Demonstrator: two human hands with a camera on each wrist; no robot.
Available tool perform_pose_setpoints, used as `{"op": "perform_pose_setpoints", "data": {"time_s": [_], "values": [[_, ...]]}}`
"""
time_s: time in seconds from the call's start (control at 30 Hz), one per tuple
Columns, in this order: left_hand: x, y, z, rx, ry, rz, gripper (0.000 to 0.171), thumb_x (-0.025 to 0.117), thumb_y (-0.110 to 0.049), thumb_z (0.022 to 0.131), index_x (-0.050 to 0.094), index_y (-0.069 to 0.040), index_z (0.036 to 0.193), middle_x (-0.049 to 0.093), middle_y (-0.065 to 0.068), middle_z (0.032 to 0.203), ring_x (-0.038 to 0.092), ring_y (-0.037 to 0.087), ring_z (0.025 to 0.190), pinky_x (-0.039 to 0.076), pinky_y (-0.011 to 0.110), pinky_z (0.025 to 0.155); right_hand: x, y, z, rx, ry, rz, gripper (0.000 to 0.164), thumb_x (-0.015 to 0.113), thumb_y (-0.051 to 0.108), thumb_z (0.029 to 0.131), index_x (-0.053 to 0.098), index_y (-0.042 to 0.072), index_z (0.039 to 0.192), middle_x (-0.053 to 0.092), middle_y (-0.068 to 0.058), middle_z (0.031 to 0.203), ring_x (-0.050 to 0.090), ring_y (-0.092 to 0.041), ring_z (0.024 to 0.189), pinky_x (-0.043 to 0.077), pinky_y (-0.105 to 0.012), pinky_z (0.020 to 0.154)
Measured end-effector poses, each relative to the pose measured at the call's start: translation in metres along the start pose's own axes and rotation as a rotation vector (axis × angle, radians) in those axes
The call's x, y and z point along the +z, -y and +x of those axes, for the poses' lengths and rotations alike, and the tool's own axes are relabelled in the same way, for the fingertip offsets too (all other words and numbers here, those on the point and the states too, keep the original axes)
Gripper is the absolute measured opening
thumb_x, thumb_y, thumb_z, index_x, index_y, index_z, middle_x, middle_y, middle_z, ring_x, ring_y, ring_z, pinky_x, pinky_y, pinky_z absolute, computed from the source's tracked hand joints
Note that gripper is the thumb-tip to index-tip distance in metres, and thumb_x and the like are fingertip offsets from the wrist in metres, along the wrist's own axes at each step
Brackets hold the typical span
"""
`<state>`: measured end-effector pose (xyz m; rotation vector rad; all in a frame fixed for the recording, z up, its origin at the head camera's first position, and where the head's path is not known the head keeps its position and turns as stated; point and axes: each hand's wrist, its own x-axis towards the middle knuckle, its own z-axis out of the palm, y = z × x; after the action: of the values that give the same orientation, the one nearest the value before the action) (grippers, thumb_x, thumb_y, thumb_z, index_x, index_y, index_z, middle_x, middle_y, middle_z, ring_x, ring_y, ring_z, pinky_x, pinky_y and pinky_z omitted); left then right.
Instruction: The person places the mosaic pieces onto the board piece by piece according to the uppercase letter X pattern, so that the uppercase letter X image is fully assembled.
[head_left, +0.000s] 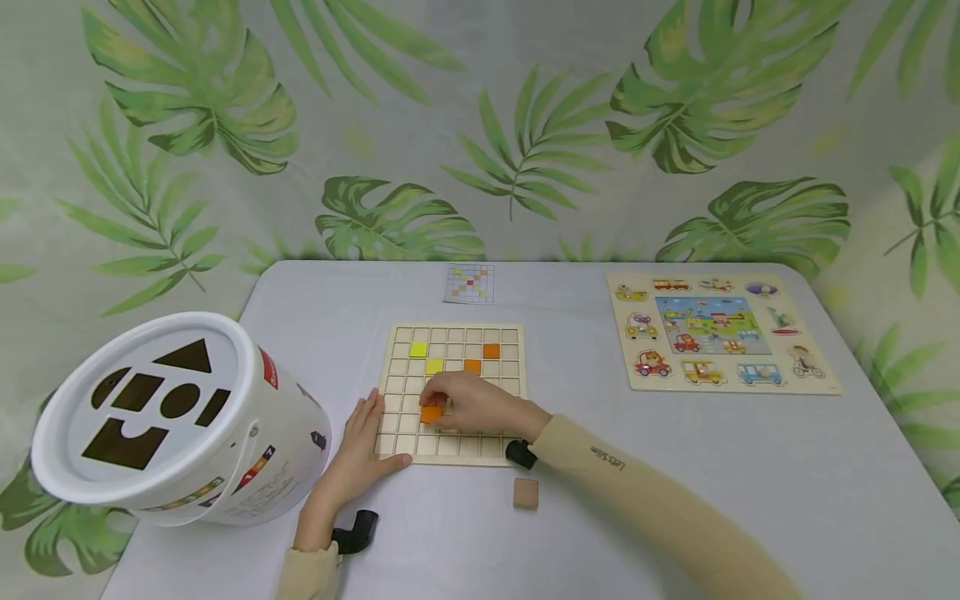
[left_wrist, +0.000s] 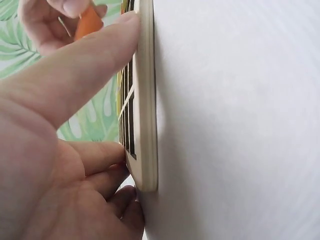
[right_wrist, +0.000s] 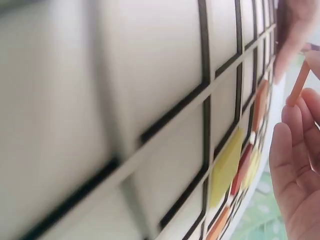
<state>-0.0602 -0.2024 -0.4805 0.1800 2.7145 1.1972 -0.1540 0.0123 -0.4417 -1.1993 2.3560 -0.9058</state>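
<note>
A wooden grid board (head_left: 457,460) lies in the middle of the table. My left hand (head_left: 358,454) rests along its left edge, thumb stretched to the near edge and touching the rim. Between thumb and fingers, my right hand (head_left: 480,404) pinches an orange square tile (head_left: 431,414) over the left part of the grid; in the right wrist view this tile (right_wrist: 299,82) is tilted and raised off the board. Yellow tiles (head_left: 418,350) and orange tiles (head_left: 491,351) sit in the far cells. A red tile (right_wrist: 242,169) shows in the right wrist view, hidden by my right hand from above.
Behind the board lies a paper card (head_left: 469,283) with a coloured grid pattern. A brown wooden square (head_left: 526,493) lies in front of the board. To the left stands a white bucket (head_left: 292,450) with shaped holes in its lid. A vehicle picture puzzle (head_left: 626,333) lies far right.
</note>
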Motion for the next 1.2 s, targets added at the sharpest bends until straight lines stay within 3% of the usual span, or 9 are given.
{"op": "perform_pose_setpoints", "data": {"time_s": [0.4, 0.9, 1.0, 1.2], "values": [[0.001, 0.001, 0.001, -0.002, 0.001, 0.008, 0.1, 0.078, -0.024, 0.08, 0.013, 0.011, 0.148, 0.004, 0.023, 0.157, -0.004, 0.042, 0.142, 0.009, 0.062, 0.109, 0.02, 0.008, 0.036, -0.036, 0.094, -0.148, 0.017, 0.077, 0.015, 0.081, 0.065, 0.012, 0.094, 0.056, 0.006, 0.085, 0.048, -0.007, 0.078, 0.04, -0.015, 0.07], [0.001, 0.0, 0.0, -0.005, 0.001, 0.013, 0.1, 0.078, -0.025, 0.08, 0.013, 0.011, 0.148, 0.004, 0.024, 0.157, -0.004, 0.043, 0.141, 0.01, 0.063, 0.108, 0.023, 0.009, 0.036, -0.082, 0.086, -0.17, 0.02, 0.075, 0.012, 0.083, 0.069, 0.011, 0.102, 0.059, 0.005, 0.094, 0.051, -0.007, 0.085, 0.041, -0.017, 0.081], [0.001, 0.0, 0.0, -0.004, -0.001, 0.012, 0.1, 0.078, -0.024, 0.08, 0.013, 0.011, 0.148, 0.004, 0.024, 0.157, -0.004, 0.043, 0.141, 0.01, 0.063, 0.108, 0.022, 0.008, 0.034, -0.088, 0.069, -0.155, 0.019, 0.074, 0.01, 0.084, 0.07, 0.01, 0.102, 0.06, 0.004, 0.094, 0.051, -0.008, 0.084, 0.041, -0.016, 0.078], [0.002, 0.0, 0.001, -0.013, -0.006, 0.01, 0.101, 0.079, -0.021, 0.079, 0.012, 0.011, 0.148, 0.004, 0.023, 0.157, -0.004, 0.042, 0.141, 0.009, 0.061, 0.109, 0.0, 0.001, 0.015, -0.049, -0.007, 0.009, 0.016, 0.069, 0.006, 0.088, 0.069, 0.005, 0.103, 0.064, -0.002, 0.096, 0.053, -0.011, 0.081, 0.045, -0.018, 0.072]]}}
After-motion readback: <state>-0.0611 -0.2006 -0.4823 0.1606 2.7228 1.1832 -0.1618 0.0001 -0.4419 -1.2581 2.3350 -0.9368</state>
